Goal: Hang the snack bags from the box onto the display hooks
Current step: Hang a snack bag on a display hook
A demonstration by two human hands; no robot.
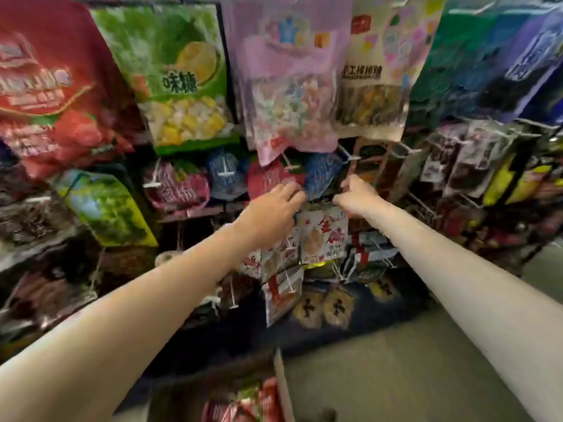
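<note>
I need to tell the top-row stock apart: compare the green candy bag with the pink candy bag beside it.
The green candy bag shows a yellow fruit picture and bold white characters; the pink candy bag shows pastel shapes. The green bag's window holds yellow and white pieces, the pink bag's pale mixed ones. The pink bag reaches lower. Both hang in the top row.

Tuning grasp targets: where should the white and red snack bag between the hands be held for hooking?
By its top edge, from the front. The white and red snack bag hangs flat facing the aisle, and both the left hand and right hand already meet there.
</note>
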